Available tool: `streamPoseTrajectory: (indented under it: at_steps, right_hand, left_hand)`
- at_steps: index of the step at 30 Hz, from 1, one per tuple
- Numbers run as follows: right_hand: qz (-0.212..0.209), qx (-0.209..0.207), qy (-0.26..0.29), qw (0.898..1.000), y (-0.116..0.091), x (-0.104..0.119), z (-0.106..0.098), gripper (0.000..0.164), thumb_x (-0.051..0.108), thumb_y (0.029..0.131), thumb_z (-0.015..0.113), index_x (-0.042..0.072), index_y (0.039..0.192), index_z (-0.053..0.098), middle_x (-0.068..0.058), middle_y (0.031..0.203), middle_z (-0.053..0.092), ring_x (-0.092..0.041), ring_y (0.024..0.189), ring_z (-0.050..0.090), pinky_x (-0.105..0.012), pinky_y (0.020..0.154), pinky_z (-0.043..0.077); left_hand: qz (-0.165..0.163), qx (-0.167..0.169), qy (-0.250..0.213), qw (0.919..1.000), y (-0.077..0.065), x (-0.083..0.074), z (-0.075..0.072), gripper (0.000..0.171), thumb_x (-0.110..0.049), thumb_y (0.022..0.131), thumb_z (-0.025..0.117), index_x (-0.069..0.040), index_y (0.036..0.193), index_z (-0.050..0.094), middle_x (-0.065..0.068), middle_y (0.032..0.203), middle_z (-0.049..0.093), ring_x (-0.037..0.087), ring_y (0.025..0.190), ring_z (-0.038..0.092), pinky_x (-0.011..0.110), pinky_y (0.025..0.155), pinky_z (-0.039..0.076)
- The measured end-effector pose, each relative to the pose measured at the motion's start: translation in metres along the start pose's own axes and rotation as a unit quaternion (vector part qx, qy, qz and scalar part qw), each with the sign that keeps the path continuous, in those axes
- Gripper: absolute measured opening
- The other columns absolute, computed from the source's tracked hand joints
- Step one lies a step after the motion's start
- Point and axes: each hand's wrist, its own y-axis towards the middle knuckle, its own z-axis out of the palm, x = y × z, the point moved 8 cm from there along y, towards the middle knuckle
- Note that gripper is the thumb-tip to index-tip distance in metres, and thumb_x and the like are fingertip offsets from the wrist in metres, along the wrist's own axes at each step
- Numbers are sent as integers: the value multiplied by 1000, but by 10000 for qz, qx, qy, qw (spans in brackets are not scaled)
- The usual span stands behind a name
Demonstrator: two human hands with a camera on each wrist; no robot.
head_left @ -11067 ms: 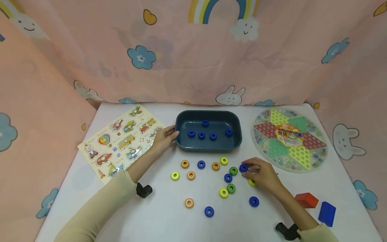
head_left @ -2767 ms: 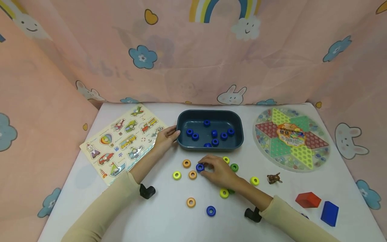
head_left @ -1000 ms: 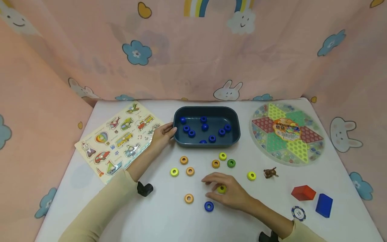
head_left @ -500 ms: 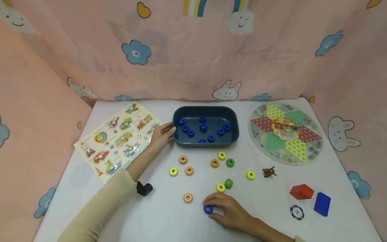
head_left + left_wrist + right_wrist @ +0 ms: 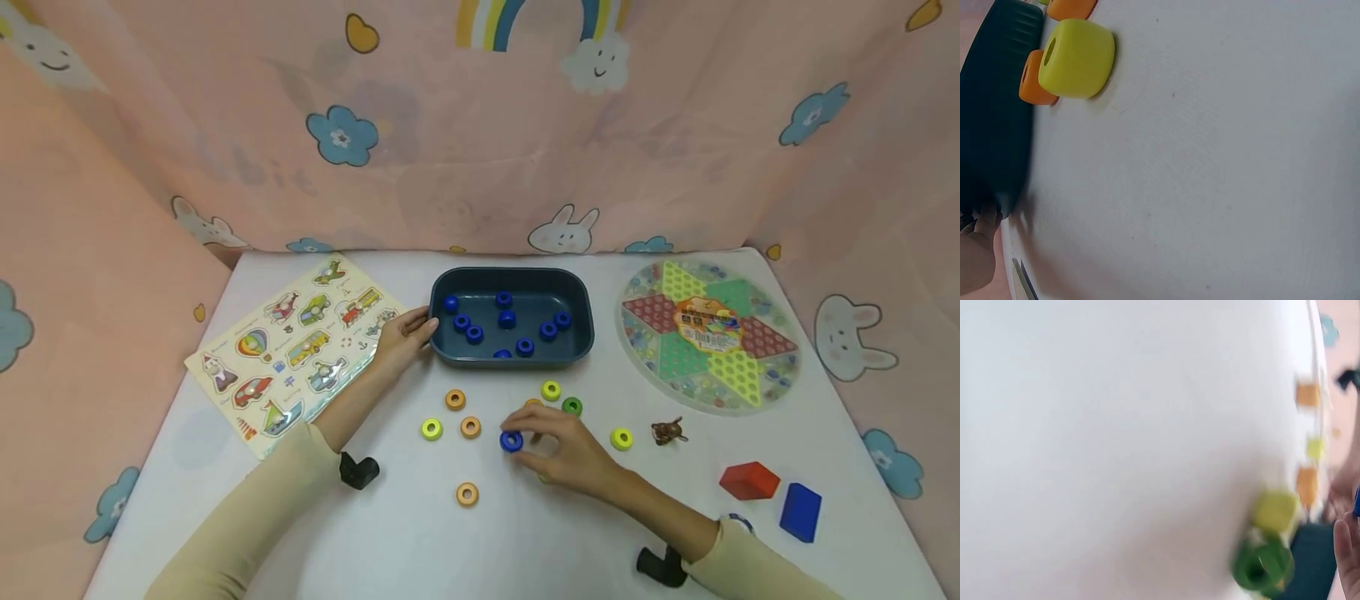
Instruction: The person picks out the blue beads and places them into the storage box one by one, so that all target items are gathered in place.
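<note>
In the head view my right hand (image 5: pixel 566 450) pinches a blue ring bead (image 5: pixel 504 443) between thumb and fingers, in front of the tray. The bead's edge also shows at the right border of the right wrist view. My left hand (image 5: pixel 405 337) grips the left end of the dark blue-green tray (image 5: pixel 512 362), thumb at the rim. Several blue beads (image 5: pixel 525 347) lie inside that tray, some on their sides. Orange beads (image 5: pixel 467 494), yellow beads (image 5: pixel 431 429) and a green bead (image 5: pixel 572 407) lie on the table; my right hand partly hides others.
A sticker-like picture board (image 5: pixel 292 350) lies left of the tray. On the right are a round star-patterned game board (image 5: pixel 682 367), a small brown animal figure (image 5: pixel 667 431), a red block (image 5: pixel 750 481), a blue block (image 5: pixel 801 512) and a partly covered chip (image 5: pixel 741 522).
Blue beads have gone from the table into the tray over the earlier frames. Since half a second ago, my right hand has carried a blue bead from the front toward the tray. My left hand stays.
</note>
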Motion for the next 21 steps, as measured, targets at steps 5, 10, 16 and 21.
streamPoseTrajectory:
  at_steps: [5, 10, 16, 21]
  right_hand:
    - [-262, -524, -470, 9972, 48, -16, -39, 35, -1, 73, 77, 3, 106, 66, -2, 107, 62, -18, 91, 58, -35, 68, 55]
    - [100, -949, -977, 9906, 81, -43, -75, 32, 6, 75, 76, 4, 106, 67, -3, 106, 61, -19, 90, 58, -33, 66, 54]
    - [511, -1166, -1331, 9829, 95, -61, -93, 31, 8, 76, 76, 5, 105, 67, -2, 104, 61, -18, 81, 58, -29, 63, 53]
    - [469, -1202, -1404, 9817, 96, -61, -94, 36, 9, 76, 77, 4, 109, 66, -4, 113, 59, -25, 97, 56, -40, 76, 51]
  left_hand:
    - [20, -6, 13, 10000, 1, 0, 1, 45, -14, 93, 57, 0, 133, 45, 17, 132, 49, 23, 118, 50, 22, 89, 48]
    - [4, 20, 18, 10000, 1, 0, 3, 45, -14, 93, 57, 0, 134, 44, 18, 132, 48, 23, 119, 49, 23, 90, 48]
    - [-25, 18, 78, 10000, 1, 2, 4, 44, -16, 93, 58, -2, 133, 45, 15, 132, 49, 21, 118, 50, 21, 89, 48]
    - [-6, 16, 75, 10000, 2, 1, 4, 44, -15, 93, 57, -1, 133, 46, 16, 132, 49, 22, 118, 50, 22, 89, 48]
